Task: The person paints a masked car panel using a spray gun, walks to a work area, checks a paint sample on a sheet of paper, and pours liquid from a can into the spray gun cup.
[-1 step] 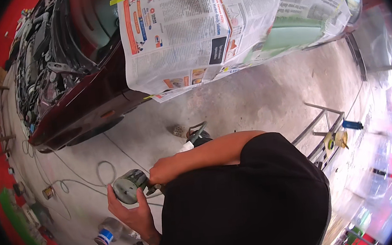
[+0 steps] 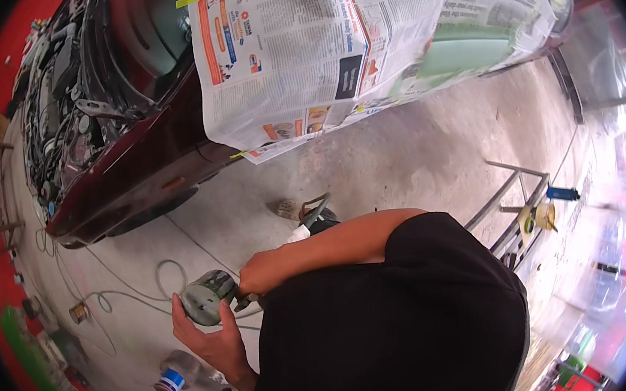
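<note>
Low in the view, my left hand (image 2: 209, 333) grips a green-grey, paint-stained round cup (image 2: 203, 305) of what looks like a spray gun, thumb and fingers around its sides. My right hand (image 2: 259, 274) is closed on the gun's handle just right of the cup, its grip partly hidden by my fingers and forearm. A hose rises near my foot (image 2: 289, 209). Ahead stands a dark red car (image 2: 142, 185) with an exposed engine bay (image 2: 62, 91); its side and window area are covered by taped newspaper sheets (image 2: 278, 63), some oversprayed green.
Coiled hoses (image 2: 166, 274) lie on the concrete floor (image 2: 413, 140). A can with a blue label (image 2: 169, 383) is at lower left. A metal stand (image 2: 515, 176) with a tape roll and cup is at right, beside plastic sheeting (image 2: 625, 188). A green object (image 2: 30, 351) rests on red flooring.
</note>
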`<state>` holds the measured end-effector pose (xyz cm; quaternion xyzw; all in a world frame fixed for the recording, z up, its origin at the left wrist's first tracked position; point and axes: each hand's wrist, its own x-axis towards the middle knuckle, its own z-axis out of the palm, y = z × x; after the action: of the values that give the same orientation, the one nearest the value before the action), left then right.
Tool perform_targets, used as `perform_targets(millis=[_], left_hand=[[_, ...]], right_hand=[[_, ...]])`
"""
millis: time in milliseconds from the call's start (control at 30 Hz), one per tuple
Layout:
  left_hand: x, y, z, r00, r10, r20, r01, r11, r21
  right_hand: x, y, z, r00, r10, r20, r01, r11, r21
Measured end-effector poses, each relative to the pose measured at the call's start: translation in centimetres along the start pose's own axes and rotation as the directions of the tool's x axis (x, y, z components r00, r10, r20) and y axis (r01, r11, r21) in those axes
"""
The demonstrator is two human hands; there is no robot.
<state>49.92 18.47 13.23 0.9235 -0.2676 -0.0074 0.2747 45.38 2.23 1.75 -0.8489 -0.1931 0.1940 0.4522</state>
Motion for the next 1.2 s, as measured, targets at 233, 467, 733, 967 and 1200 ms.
perform_targets(millis=[233,467,733,967,1200], left_hand=[[2.3,-9.6,-4.2,0.976,0.215,0.040,-0.212,0.974,-0.076],[2.6,-19.9,-11.6,0.958,0.280,0.065,-0.275,0.958,-0.079],[-0.5,-29.4,-19.3,0.984,0.049,-0.169,-0.049,0.999,0.006],[-1.8,-34.5,-21.8,0.880,-0.301,-0.367,0.346,0.936,0.062],[5.5,-41.0,-24.3,0.820,-0.391,-0.419,0.471,0.876,0.105]], right_hand=[[7.1,-4.3,2.7,0.973,0.185,-0.139,-0.198,0.977,-0.085],[17.1,-9.7,7.7,0.967,0.182,-0.177,-0.191,0.981,-0.039],[29.3,-15.4,8.4,0.989,0.057,0.136,-0.033,0.984,-0.174],[40.8,-15.6,8.1,0.842,-0.203,0.499,0.310,0.940,-0.140],[52.8,-14.2,5.7,0.766,-0.248,0.593,0.353,0.934,-0.065]])
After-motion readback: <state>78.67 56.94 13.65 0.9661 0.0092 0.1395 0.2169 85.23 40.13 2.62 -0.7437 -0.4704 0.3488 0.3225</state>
